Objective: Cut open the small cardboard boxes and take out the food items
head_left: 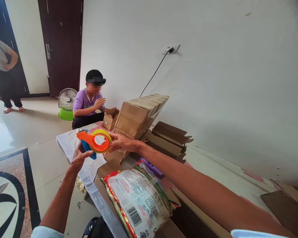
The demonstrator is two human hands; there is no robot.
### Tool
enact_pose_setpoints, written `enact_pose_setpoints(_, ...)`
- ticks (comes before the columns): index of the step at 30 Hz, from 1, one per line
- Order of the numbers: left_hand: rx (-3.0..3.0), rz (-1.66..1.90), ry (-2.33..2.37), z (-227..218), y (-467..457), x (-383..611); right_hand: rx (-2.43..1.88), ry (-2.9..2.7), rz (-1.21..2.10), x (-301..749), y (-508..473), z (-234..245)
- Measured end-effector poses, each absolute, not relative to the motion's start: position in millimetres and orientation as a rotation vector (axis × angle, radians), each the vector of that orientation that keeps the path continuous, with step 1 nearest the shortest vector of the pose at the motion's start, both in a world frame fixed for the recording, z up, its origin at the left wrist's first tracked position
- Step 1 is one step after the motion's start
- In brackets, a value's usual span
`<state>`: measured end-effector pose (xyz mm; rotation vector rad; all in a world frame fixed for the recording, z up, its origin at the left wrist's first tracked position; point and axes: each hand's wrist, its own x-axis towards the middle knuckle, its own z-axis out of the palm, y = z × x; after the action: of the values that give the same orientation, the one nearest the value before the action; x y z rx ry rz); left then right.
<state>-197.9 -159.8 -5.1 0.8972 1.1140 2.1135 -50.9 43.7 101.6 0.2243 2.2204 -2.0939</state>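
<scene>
My left hand is closed around the blue lower part of an orange tape dispenser, held up over the near left edge of the table. A roll of yellowish tape sits on the dispenser. From the right, my right hand reaches across with its fingers closed on the edge of the roll. Right behind the hands stand stacked cardboard boxes, taped shut. Nearer to me, a printed plastic bag with a barcode rests on cardboard.
Open cardboard boxes lie right of the stack, by the wall. A person in a purple shirt crouches at the far side, near a small open box and a fan. Another person stands far left. A white cloth covers the table.
</scene>
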Motion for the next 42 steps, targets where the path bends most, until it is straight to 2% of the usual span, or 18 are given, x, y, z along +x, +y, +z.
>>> enact_pose_setpoints(7,1.000,2.141,1.028,33,-160,-170,0.088,2.326,-2.148,-19,29,115)
enact_pose_setpoints(12,0.949,2.199,0.928,45,-159,-162,-0.079,2.590,-2.023,-7,-1,115)
enact_pose_setpoints(15,0.903,2.181,0.940,53,-164,-165,-0.062,2.731,-1.938,3,-15,118)
enact_pose_setpoints(22,1.009,2.104,1.130,83,-169,-159,0.037,2.823,-1.962,18,-24,117)
enact_pose_setpoints(31,1.294,1.948,1.609,92,-176,-151,-0.001,2.834,-1.997,35,-15,107)
enact_pose_setpoints(37,1.451,1.767,1.604,99,-197,-137,0.009,2.764,-2.116,32,3,95)
enact_pose_setpoints(42,1.431,1.785,1.650,95,-201,-137,0.070,2.758,-2.026,31,-1,98)
